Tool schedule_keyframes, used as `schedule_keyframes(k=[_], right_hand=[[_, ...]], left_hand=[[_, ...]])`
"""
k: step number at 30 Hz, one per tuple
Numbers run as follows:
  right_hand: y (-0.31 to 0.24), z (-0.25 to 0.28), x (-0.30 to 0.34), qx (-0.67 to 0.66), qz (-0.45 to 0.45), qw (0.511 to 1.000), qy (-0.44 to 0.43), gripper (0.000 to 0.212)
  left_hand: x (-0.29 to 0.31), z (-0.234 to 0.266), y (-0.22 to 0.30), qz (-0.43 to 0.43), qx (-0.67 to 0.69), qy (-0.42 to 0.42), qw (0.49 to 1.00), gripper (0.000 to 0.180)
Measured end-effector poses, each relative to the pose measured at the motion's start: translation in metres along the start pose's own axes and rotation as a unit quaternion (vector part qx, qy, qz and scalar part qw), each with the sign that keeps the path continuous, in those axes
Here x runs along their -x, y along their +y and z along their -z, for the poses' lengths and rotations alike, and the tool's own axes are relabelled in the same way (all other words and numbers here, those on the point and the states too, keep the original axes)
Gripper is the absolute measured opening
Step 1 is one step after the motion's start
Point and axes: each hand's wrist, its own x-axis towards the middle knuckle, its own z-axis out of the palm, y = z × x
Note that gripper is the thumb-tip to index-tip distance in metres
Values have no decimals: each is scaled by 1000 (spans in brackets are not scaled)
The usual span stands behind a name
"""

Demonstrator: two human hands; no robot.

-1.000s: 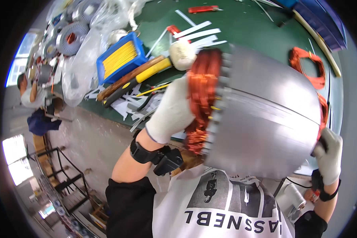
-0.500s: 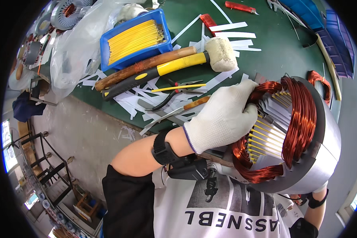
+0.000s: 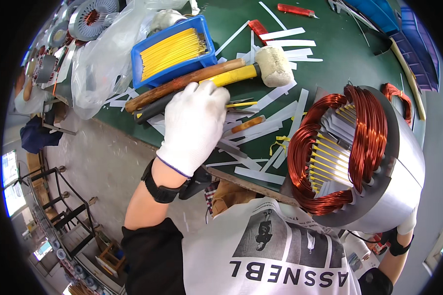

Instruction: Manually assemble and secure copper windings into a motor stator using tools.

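My left hand (image 3: 196,123) curls over the mallet (image 3: 234,75), my right hand (image 3: 407,223) behind the wound stator (image 3: 371,137); either grip I cannot tell. Between left fingers and blue bin (image 3: 205,62) lies a wooden rod (image 3: 182,84).

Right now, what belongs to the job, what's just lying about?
Likely in the job:
silver metal cylinder with reddish copper coils, right hand partly behind
white-headed yellow-and-black mallet, left hand over it
thin yellow sticks in blue plastic tray

Apparently lying about:
translucent crumpled plastic
slim red pointed tool

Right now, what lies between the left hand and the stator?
Head view: mainly white strips, a wooden handle and yellow pieces lie between the left hand and stator.
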Motion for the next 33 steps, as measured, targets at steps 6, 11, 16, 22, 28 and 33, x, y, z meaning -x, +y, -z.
schedule_keyframes(k=[6, 11, 16, 22, 28, 33], right_hand=[[-49, -30, -14, 72, 50, 995, -52, 46], [-78, -34, -20, 139, 85, 983, -89, 45], [-117, -60, -35, 201, 107, 966, -123, 45], [-123, -49, -30, 266, 143, 939, -167, 45], [-155, -48, -24, 285, -11, 942, -179, 47], [-146, -60, -25, 217, 86, 972, -16, 35]], left_hand=[[1, -12, 6, -32, -27, 22, 999, 6], [3, -12, 12, -43, 25, 78, 996, 12], [-2, -5, 37, -168, 229, 138, 949, 25], [-14, -6, 51, -233, 198, 101, 947, 32], [-13, -9, 48, -255, 159, 87, 950, 27], [-24, -17, 45, -276, 211, 98, 933, 27]])
